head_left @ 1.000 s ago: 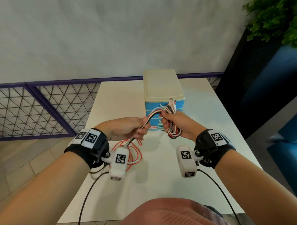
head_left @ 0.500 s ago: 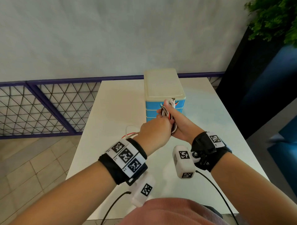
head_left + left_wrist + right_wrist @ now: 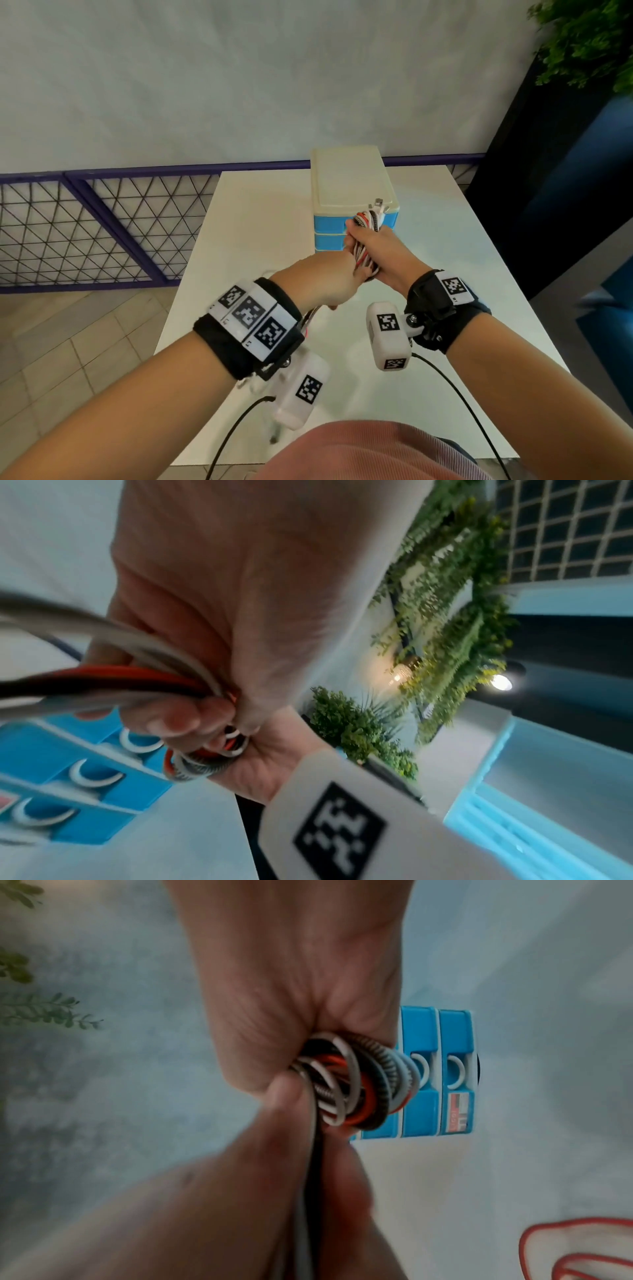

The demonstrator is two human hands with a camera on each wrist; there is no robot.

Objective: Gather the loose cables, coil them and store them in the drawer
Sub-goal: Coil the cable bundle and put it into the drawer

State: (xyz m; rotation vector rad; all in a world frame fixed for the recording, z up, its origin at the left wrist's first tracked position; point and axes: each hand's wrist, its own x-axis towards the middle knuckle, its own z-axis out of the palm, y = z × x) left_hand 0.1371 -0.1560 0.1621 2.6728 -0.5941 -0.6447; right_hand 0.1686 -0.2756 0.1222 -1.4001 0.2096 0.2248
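My right hand (image 3: 373, 248) grips a coil of red, white, black and braided cables (image 3: 366, 236) upright, just in front of the blue drawer unit (image 3: 352, 185) with a cream top. A plug end sticks out above the coil. My left hand (image 3: 334, 281) is pressed against the underside of the right one and grips the trailing strands (image 3: 137, 680). In the right wrist view the coil (image 3: 349, 1085) loops out of the right fist and the strands run down into the left hand (image 3: 274, 1191). The drawer fronts (image 3: 428, 1096) look shut.
The white table (image 3: 260, 222) carries the drawer unit at its far middle. A loose red cable (image 3: 565, 1253) lies on the table near me. A purple mesh railing (image 3: 102, 222) runs along the left, and a dark planter with greenery (image 3: 582, 41) stands to the right.
My left hand swung from the left of the coil across to my right hand, carrying the strands, and now sits just under it. The right hand rose slightly toward the drawers.
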